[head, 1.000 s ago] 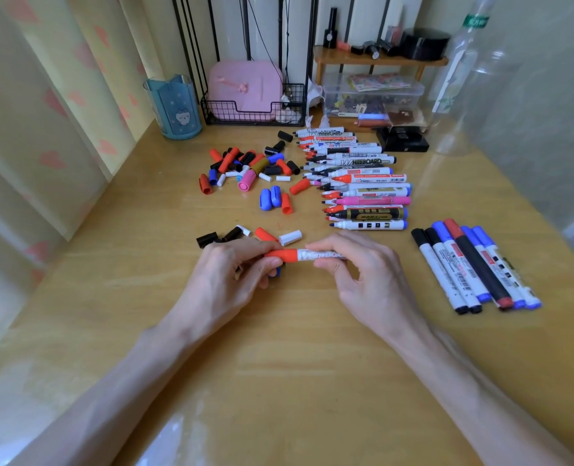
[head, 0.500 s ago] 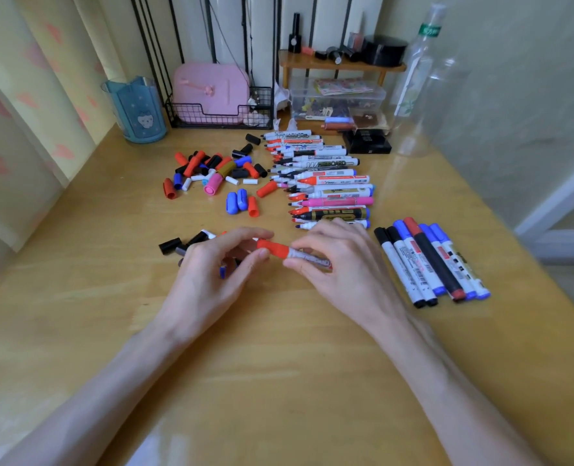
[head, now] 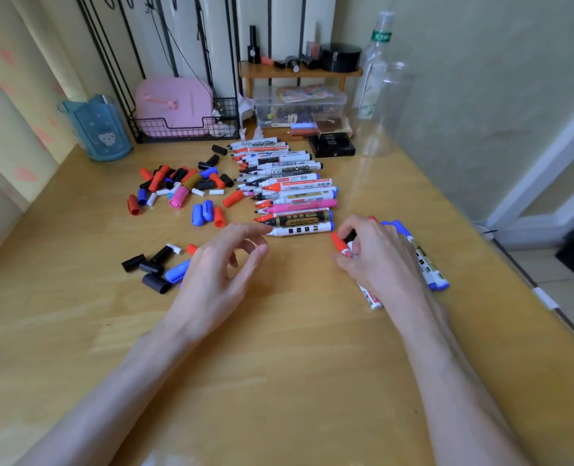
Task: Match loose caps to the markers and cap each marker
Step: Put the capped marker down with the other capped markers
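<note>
Fingers of right hand pinch a red-capped marker by the capped row; left hand loose, empty. Plenty of uncapped markers to go.

- A wooden desk was set against a pale wall.
- A patterned curtain was hung on the left.
- A small wooden shelf was placed at the desk's back.
- Light floor was seen rightward.

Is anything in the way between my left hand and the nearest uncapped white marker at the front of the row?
Nothing visible. The left hand is open, and only bare table lies between its fingers and the white marker.
</note>
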